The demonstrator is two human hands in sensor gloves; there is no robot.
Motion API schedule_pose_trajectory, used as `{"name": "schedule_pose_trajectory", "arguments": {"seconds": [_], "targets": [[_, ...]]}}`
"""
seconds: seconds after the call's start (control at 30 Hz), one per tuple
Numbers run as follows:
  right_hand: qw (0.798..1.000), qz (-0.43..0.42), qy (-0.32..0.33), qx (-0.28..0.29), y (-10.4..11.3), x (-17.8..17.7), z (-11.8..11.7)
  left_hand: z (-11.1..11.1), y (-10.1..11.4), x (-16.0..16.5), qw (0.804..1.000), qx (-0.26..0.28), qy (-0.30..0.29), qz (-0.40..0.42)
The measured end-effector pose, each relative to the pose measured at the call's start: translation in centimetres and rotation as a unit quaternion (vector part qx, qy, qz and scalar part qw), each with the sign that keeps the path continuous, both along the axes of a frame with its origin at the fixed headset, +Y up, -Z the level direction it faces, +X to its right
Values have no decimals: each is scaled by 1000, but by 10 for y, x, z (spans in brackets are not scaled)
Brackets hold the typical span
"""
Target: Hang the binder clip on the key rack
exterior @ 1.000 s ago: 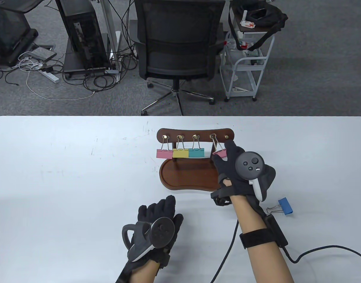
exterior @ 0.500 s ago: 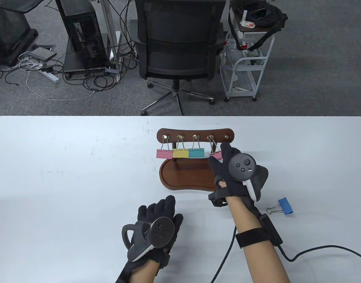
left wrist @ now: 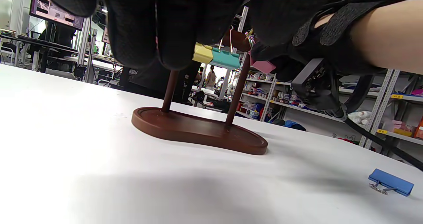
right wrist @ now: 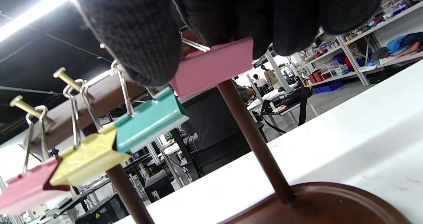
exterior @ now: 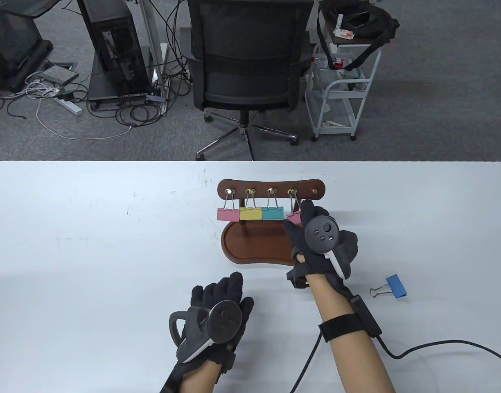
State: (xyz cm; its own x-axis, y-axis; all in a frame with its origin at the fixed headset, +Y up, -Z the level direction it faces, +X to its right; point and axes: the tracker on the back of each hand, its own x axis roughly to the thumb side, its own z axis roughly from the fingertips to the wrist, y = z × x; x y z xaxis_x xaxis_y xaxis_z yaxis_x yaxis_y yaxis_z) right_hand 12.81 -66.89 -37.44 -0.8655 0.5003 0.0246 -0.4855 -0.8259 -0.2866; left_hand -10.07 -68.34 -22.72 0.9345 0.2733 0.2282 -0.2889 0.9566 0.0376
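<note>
A brown wooden key rack (exterior: 271, 187) stands mid-table on an oval base (exterior: 254, 243), with brass hooks along its bar. Pink (exterior: 228, 213), yellow (exterior: 250, 213) and teal (exterior: 272, 212) binder clips hang from the first three hooks. My right hand (exterior: 299, 217) grips a second pink binder clip (right wrist: 213, 65) whose wire handle sits at the fourth hook (exterior: 292, 191). The fifth hook (exterior: 314, 190) is bare. A blue binder clip (exterior: 391, 286) lies on the table right of my right forearm; it also shows in the left wrist view (left wrist: 390, 182). My left hand (exterior: 217, 294) rests flat on the table, holding nothing.
The white table (exterior: 91, 245) spans the view. My right wrist cable (exterior: 422, 348) trails over the table's front right. An office chair (exterior: 246, 61) and a white cart (exterior: 340, 94) stand beyond the far edge.
My right hand has moved left and slightly toward me with the pink clip, swinging its body leftward under the fourth hook. The left hand has not moved.
</note>
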Motion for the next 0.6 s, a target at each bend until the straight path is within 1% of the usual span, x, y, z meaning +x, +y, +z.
{"name": "schedule_pose_trajectory", "arguments": {"seconds": [0.2,0.5,0.6], "targets": [[1000,22,-2,5,-7,-6,-1,0,0,0,1000,-4,0,-1],[998,59,-28,3,-11,-11,-1,-1,-1,0,1000,-8,1,0],[998,53,-32,-3,-13,-8,-3,-1,-1,0,1000,-9,1,1]]}}
